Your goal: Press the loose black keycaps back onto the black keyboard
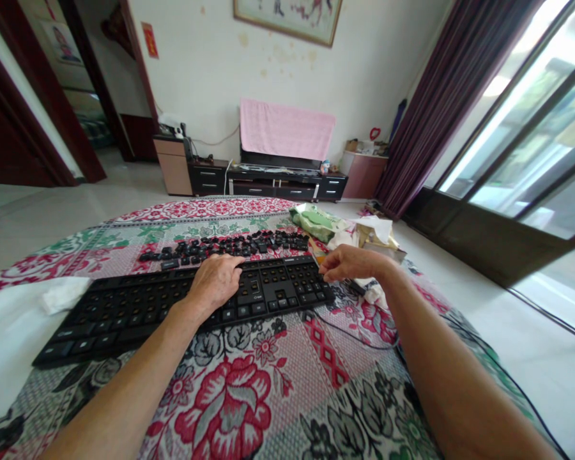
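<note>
A black keyboard (138, 306) lies across a table covered with a floral cloth (249, 396). Many of its keys are off on the right part. My left hand (216, 281) rests on the keyboard's middle with the fingers curled down onto it. My right hand (349, 263) hovers at the keyboard's right end, fingers pinched together; what they hold is too small to make out. A row of loose black keycaps (230, 246) lies on the cloth just behind the keyboard.
A white tissue (64, 295) lies at the keyboard's left. Green and white wrappers and paper (345, 230) are piled at the table's far right. The keyboard's cable (359, 335) runs off to the right. Beyond stand a TV stand and glass doors.
</note>
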Tool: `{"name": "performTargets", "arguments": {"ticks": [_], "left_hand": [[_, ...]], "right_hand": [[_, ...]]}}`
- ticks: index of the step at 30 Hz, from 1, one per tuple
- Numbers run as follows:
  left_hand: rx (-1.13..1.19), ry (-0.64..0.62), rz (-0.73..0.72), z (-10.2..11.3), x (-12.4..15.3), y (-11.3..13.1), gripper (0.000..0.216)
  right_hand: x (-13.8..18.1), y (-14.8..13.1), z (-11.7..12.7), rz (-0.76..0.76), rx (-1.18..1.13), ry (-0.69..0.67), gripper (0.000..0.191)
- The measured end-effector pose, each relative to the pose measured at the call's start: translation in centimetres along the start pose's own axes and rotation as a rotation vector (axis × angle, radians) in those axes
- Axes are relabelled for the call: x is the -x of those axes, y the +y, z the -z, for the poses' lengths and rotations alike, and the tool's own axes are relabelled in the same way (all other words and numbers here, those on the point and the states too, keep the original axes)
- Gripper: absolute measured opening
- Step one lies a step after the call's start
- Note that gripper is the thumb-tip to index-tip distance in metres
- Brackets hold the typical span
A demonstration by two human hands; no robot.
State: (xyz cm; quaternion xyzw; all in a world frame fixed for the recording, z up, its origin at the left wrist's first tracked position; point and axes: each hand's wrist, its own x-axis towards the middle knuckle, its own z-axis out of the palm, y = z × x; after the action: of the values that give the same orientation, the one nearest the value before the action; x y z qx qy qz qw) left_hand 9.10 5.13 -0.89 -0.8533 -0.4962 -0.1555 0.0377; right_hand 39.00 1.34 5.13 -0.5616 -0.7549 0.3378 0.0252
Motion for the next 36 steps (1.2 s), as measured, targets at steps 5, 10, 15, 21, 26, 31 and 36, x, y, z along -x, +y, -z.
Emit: {"name": "performTargets", "arguments": {"ticks": [5,10,15,21,26,31,36], "left_hand": [[-0.005,-0.008,-0.001,0.06,0.00,0.06,0.036],[0.003,-0.016,0.012,0.12,0.01,0.11,0.036],[0.017,-0.012,0.013,0.16,0.03,0.12,0.036],[0.003,-0.024,0.016,0.28,0.09,0.20,0.036],[-0.001,-0.019,0.013,0.32,0.14,0.19,0.037],[-0.002,-0.028,0.024,0.19,0.04,0.08,0.036],[0.001,-0.025,0.017,0.24,0.06,0.11,0.037]], "right_hand": [[0.01,0.12,-0.01,0.012,-0.031,-0.010,0.020],[0.14,-0.03,0.02,0.026,-0.023,-0.004,0.019],[0.11,-0.18,-0.01,0.010,-0.030,0.011,0.018],[-0.19,-0.07,-0.09,0.005,0.021,0.057,0.018],[-0.23,-0.01,-0.10,0.030,0.101,0.085,0.018],[-0.39,0.25,-0.13,0.054,0.088,0.078,0.019],[-0.45,0.27,-0.14,0.050,0.075,0.075,0.018]]}}
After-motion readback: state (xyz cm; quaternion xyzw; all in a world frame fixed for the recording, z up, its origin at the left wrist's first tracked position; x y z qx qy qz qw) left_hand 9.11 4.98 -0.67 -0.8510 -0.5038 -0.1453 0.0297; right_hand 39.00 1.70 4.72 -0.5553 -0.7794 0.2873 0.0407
